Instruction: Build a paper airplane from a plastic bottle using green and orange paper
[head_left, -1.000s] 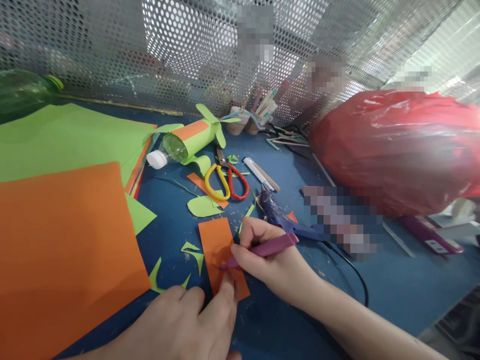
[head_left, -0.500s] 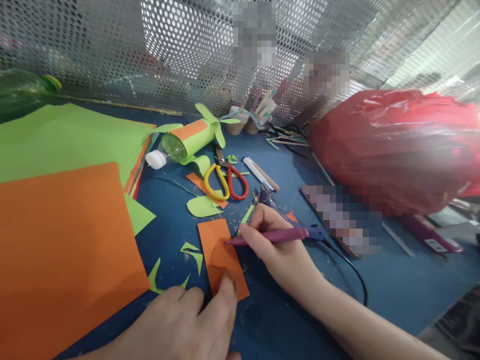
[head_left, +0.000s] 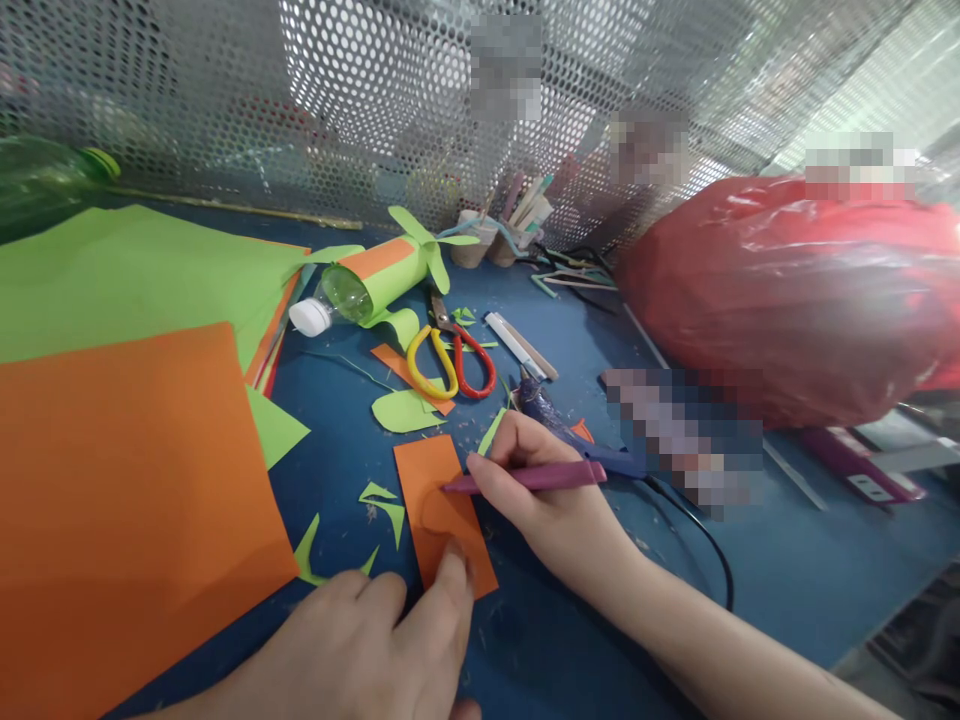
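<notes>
My right hand is closed around a purple pen. The pen's tip touches a small orange paper rectangle, where a faint curved line shows. My left hand presses the lower part of this paper onto the table with the index finger, its other fingers curled. Beyond the paper lie scissors with one yellow and one red handle, and a rounded green paper piece. A blue glue gun with a black cord lies just past my right hand.
Large orange sheets and green sheets cover the left side. A paper-wrapped bottle with green petals lies behind the scissors. A red plastic bag bulges at the right. Cups of pens stand by the perforated metal screen.
The pen tip has moved slightly left and down on the orange paper, my right hand shifting with it. My left hand stays in place.
</notes>
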